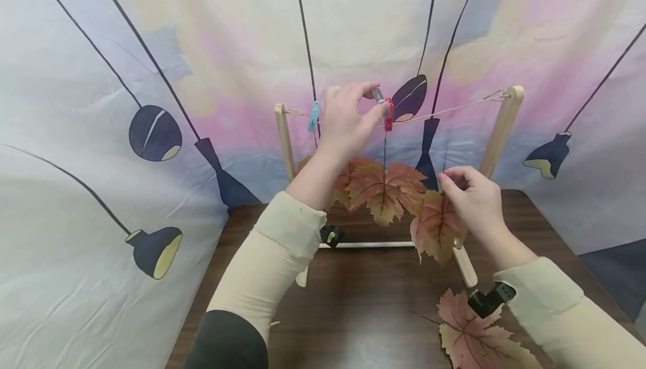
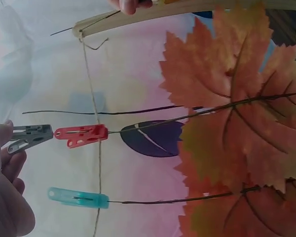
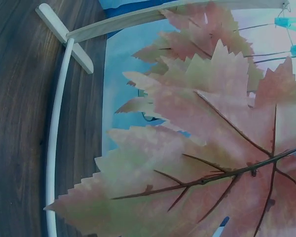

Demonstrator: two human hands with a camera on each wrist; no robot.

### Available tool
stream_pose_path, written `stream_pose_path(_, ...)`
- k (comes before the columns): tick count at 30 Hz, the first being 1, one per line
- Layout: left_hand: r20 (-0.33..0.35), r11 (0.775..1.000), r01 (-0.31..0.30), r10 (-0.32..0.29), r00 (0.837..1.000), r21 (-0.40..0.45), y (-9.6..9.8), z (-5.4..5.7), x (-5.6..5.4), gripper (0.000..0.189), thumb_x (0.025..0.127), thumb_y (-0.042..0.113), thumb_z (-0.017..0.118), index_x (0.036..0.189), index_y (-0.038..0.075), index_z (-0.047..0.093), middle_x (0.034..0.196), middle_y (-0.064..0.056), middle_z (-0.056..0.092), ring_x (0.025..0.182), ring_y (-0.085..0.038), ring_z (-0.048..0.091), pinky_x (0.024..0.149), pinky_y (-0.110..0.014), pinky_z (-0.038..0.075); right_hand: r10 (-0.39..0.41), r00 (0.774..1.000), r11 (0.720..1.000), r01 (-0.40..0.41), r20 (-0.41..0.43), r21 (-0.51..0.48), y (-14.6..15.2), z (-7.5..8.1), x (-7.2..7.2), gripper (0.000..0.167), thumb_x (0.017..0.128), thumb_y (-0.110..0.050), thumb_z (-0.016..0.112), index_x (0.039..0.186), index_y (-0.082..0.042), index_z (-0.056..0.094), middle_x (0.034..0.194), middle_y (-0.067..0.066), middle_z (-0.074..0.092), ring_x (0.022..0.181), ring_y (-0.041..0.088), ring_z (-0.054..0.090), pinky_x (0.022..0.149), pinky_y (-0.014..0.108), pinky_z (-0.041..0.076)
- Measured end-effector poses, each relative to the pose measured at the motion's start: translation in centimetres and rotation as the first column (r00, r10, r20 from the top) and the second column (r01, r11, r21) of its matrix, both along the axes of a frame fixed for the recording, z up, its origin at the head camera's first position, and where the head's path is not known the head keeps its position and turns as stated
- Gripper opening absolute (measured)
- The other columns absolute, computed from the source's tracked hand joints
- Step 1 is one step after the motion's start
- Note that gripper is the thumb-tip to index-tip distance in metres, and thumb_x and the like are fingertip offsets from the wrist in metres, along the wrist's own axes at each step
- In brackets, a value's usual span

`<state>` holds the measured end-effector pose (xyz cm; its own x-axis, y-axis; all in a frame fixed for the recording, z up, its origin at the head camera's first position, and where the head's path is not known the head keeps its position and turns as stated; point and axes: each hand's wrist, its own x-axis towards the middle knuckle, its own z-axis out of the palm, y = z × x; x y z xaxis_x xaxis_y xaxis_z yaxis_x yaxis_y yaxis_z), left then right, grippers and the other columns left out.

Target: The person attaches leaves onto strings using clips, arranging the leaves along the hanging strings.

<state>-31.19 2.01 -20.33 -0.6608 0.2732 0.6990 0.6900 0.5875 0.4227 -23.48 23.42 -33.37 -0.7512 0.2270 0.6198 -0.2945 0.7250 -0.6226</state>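
Note:
My left hand (image 1: 348, 116) pinches a grey clothespin (image 2: 32, 132) between thumb and fingers, just above the string (image 1: 449, 110). Beside it, a red clothespin (image 1: 388, 115) clips the stem of an autumn leaf (image 1: 386, 187) to the string. Farther left, a teal clothespin (image 2: 79, 198) holds another leaf's stem. With thumb and fingertips my right hand (image 1: 474, 198) grips the thin stem of an orange-red leaf (image 1: 438, 227), which hangs below the string near the right post. That leaf (image 3: 212, 163) fills much of the right wrist view, where the right hand is out of sight.
The string runs between two wooden posts (image 1: 502, 133) of a stand with a white bottom rod (image 1: 378, 244). Another leaf (image 1: 479, 332) lies on the dark wooden table (image 1: 353, 313) at front right. A painted cloth backdrop (image 1: 227, 66) rises behind.

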Motion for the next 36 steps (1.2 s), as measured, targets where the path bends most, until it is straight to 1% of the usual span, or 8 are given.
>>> stream_pose_path(4,0.048,0.999,-0.029,0.030,0.998,-0.023,0.4,0.9,-0.2,0.027,0.087,0.034,0.066,0.111,0.020,0.066,0.103,0.012,0.064,0.105,-0.013,0.039,0.094,-0.031,0.019,0.005,1.000,1.000,-0.005,-0.003,-0.007,-0.4,0.5,0.2,0.021,0.090,-0.023,0.063,0.094,-0.003,0.068,0.078,0.009,0.064,0.065,-0.006,0.046,0.059,0.015,0.037)
stream_pose_path(8,0.102,0.999,0.000,0.005,0.995,-0.047,1.0,1.5,-0.2,0.025,0.088,0.036,0.065,0.109,0.023,0.066,0.100,0.016,0.064,0.110,-0.012,0.037,0.093,-0.035,0.017,0.011,1.000,1.000,-0.011,0.011,-0.002,-0.9,0.8,0.1,0.022,0.090,-0.024,0.063,0.095,-0.004,0.068,0.079,0.008,0.065,0.066,-0.004,0.048,0.061,0.017,0.038)
stream_pose_path(11,0.140,0.996,0.015,-0.003,0.990,-0.091,1.6,1.9,-0.3,0.030,0.088,0.039,0.064,0.115,0.024,0.064,0.098,0.018,0.062,0.112,-0.011,0.035,0.092,-0.037,0.017,0.003,1.000,1.000,-0.003,0.028,0.012,-1.1,1.0,-0.2,0.023,0.091,-0.026,0.062,0.096,-0.005,0.068,0.079,0.008,0.066,0.069,0.002,0.051,0.062,0.019,0.039)
stream_pose_path(15,0.156,0.989,0.018,0.005,0.988,-0.146,2.3,2.4,-0.5,0.037,0.089,0.042,0.062,0.122,0.026,0.061,0.097,0.019,0.061,0.113,-0.011,0.035,0.092,-0.037,0.017,-0.001,0.999,1.000,0.000,0.043,0.022,-1.5,1.4,-0.8,0.024,0.092,-0.028,0.061,0.097,-0.005,0.067,0.080,0.008,0.066,0.071,0.012,0.054,0.064,0.025,0.040)
stream_pose_path(20,0.173,0.987,0.028,0.000,0.985,-0.157,3.1,2.8,-0.9,0.035,0.089,0.042,0.062,0.121,0.027,0.062,0.097,0.018,0.061,0.112,-0.009,0.035,0.092,-0.035,0.016,0.026,0.996,0.999,-0.029,0.082,0.025,-2.1,1.8,-1.7,0.026,0.093,-0.030,0.059,0.097,-0.006,0.066,0.081,0.007,0.065,0.074,0.017,0.056,0.066,0.031,0.040)
stream_pose_path(23,0.180,0.983,0.039,-0.006,0.984,-0.179,3.5,3.0,-1.1,0.034,0.089,0.042,0.061,0.121,0.028,0.062,0.094,0.018,0.061,0.112,-0.010,0.036,0.092,-0.035,0.017,0.034,0.994,0.999,-0.035,0.104,0.009,-2.6,2.1,-2.2,0.027,0.093,-0.031,0.058,0.097,-0.006,0.066,0.082,0.007,0.065,0.073,0.018,0.055,0.066,0.032,0.041)
stream_pose_path(27,0.185,0.972,0.036,0.008,0.983,-0.232,4.0,3.0,-1.5,0.034,0.090,0.044,0.059,0.121,0.030,0.061,0.089,0.018,0.059,0.111,-0.010,0.036,0.090,-0.035,0.018,0.027,0.991,1.000,-0.027,0.131,-0.004,-3.0,2.6,-3.0,0.029,0.094,-0.033,0.056,0.098,-0.006,0.066,0.085,0.009,0.066,0.074,0.020,0.056,0.066,0.034,0.042)
stream_pose_path(36,0.209,0.952,0.020,0.047,0.977,-0.305,4.4,2.5,-2.3,0.029,0.092,0.043,0.056,0.117,0.031,0.062,0.085,0.017,0.058,0.113,-0.010,0.035,0.091,-0.035,0.018,0.013,0.974,1.000,-0.011,0.226,-0.008,-2.8,2.8,-4.2,0.032,0.094,-0.036,0.054,0.102,-0.006,0.065,0.091,0.010,0.067,0.081,0.025,0.057,0.071,0.039,0.043)
